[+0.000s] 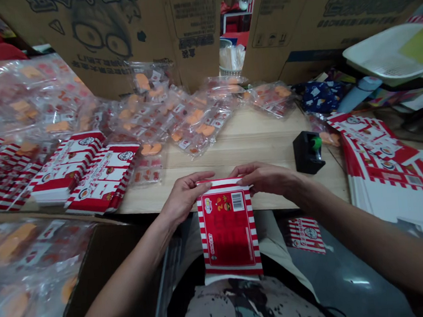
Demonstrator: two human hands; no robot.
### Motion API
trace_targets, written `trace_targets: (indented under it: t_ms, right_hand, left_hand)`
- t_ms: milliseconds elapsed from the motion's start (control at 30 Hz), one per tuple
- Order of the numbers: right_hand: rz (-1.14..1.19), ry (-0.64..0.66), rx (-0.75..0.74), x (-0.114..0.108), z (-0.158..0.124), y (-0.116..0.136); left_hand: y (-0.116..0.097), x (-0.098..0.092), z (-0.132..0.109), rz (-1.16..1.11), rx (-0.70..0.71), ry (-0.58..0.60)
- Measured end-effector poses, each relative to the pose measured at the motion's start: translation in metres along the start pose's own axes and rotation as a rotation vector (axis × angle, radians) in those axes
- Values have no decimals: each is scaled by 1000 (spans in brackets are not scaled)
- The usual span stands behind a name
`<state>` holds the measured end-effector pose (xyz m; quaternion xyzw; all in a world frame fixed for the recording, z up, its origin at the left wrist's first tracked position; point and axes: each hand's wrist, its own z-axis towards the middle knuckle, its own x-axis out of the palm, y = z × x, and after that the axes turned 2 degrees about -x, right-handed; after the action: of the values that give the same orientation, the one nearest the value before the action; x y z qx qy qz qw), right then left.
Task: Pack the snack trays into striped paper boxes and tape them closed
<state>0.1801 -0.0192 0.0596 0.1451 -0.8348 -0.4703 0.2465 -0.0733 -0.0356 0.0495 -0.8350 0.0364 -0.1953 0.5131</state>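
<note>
Between my two hands is a red-and-white striped paper packet [228,231] with a barcode and small food pictures, its lower end near my lap. My left hand [183,193] pinches its upper left corner, thumb on the face and fingers behind. At the upper right corner, my right hand [263,177] grips the same packet, with its fingertips partly hidden behind the edge. Both hands are at the front edge of the wooden table [270,145].
A black tape dispenser [308,152] stands right of my hands. Clear bags with orange pieces [196,117] lie along the back. Stacked striped packets [103,179] sit left, printed sheets [393,176] right. An open carton [104,248] of bags is at lower left; cardboard boxes [194,25] wall the back.
</note>
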Motion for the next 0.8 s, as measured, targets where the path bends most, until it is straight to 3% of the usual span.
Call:
trace_targets:
  t_ms: [133,300,433,600,700,800]
  right_hand:
    - [-29,-66,73,-2,1,11]
    - [-143,-78,23,3,-1,15]
    - [-349,-47,-149,13,-10,7]
    - [-673,-23,-425,20,-20,-10]
    - [-638,-156,-491,25,-19,-30]
    - [-399,-317,-483,32,-17,-51]
  left_hand:
    - [-5,2,-1,-27,-13,28]
    - [-5,-3,-1,-37,-16,57]
    - [7,-14,-1,-9,-26,88]
    - [27,-29,0,98,125,24]
    - [31,-30,0,151,163,-14]
    - [34,-24,0,175,131,-55]
